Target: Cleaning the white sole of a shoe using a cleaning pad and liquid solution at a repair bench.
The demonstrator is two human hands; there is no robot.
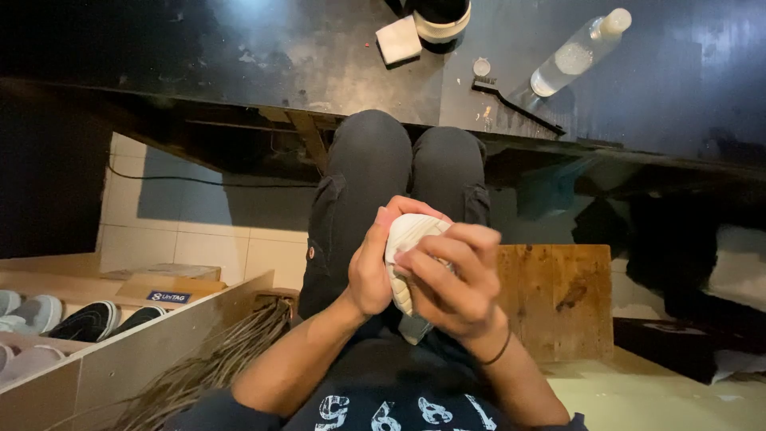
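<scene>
The white shoe (408,263) is held above the lap, between the 2 hands, and is taken as the landmark for all positions below. Far left of the shoe, a low wooden shelf (120,335) carries several pairs of shoes (88,319), and a bundle of dry straw-like fibres (215,359) lies between that shelf and the person's left forearm. Immediately left of the shoe, the left hand (369,267) is closed around its side, with the thumb pressed against the upper edge. Immediately right of the shoe, the right hand (455,279) is wrapped over its front, the fingers curled and gripping. The shoe is judged light and partly soft: the upper is likely to yield under pressure, while the ribbed sole should stay stiffer and offer the firmer hold. The surface is judged not slippery. It is best gripped at the sole edge and heel. Beyond the shoe, past the knees, a dark table (239,48) holds a white block (397,40), a small cap (481,67), a dark brush (515,105) and a clear bottle (578,54). Right of the shoe, a wooden stool (558,299) stands close to the right forearm. Nothing stands between the hands and the shoe.
</scene>
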